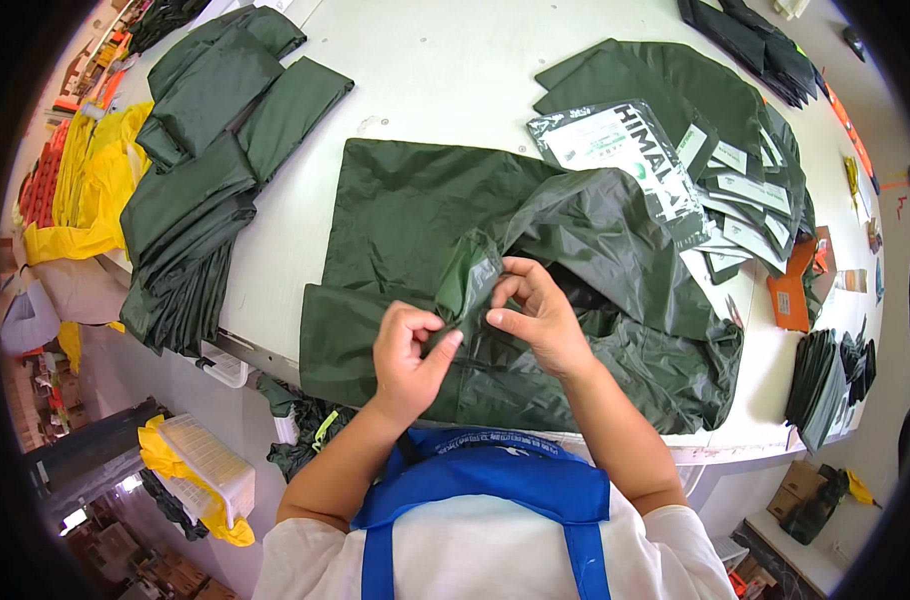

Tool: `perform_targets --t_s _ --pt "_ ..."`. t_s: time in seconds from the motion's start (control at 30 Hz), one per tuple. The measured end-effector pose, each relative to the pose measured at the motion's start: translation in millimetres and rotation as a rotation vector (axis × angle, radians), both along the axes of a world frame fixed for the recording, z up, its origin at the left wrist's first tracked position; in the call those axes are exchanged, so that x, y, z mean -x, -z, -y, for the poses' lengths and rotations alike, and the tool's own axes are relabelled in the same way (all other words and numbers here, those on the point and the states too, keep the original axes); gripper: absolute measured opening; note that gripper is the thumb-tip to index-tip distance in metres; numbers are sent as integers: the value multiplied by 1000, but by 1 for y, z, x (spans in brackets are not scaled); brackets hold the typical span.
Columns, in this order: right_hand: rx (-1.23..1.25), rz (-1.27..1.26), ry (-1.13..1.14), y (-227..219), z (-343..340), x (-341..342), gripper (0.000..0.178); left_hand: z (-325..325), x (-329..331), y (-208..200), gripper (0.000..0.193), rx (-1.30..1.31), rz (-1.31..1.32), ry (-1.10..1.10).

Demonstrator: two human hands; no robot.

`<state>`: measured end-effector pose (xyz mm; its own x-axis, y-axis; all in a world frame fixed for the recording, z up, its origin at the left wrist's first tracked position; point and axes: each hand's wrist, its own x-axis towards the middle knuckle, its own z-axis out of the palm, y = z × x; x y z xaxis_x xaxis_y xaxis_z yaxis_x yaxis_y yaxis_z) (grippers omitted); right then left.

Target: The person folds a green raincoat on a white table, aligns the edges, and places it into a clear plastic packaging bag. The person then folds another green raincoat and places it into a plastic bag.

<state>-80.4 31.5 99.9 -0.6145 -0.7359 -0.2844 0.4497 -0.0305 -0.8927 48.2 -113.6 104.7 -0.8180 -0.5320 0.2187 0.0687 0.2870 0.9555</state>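
Note:
A large piece of dark green, glossy fabric [425,190] lies spread on the white table in front of me. Its right part is crumpled, and a folded edge rises between my hands. My left hand [407,358] pinches the lower end of that raised edge between thumb and fingers. Just to the right, my right hand [543,318] has its fingers curled on the same edge, thumb close to the fingertips. What lies right between the fingertips is too small to make out.
Folded dark green pieces [200,180] are piled on the left, beside yellow fabric [110,190]. At the right lie a clear printed bag [615,150], green pieces with white labels [755,205], an orange box [793,290] and a dark green stack [817,385]. The white table [425,70] extends beyond.

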Motion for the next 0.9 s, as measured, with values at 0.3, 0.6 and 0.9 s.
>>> perform_targets --t_s 0.3,0.6,0.9 --pt "17 16 4 -24 -44 -18 31 -9 -30 15 62 -531 1 424" --pt "-241 -543 -249 -51 -90 -21 68 -30 41 -23 34 210 248 631" --pt "-46 -90 518 -2 -78 -11 12 -93 23 -43 36 145 -52 435"
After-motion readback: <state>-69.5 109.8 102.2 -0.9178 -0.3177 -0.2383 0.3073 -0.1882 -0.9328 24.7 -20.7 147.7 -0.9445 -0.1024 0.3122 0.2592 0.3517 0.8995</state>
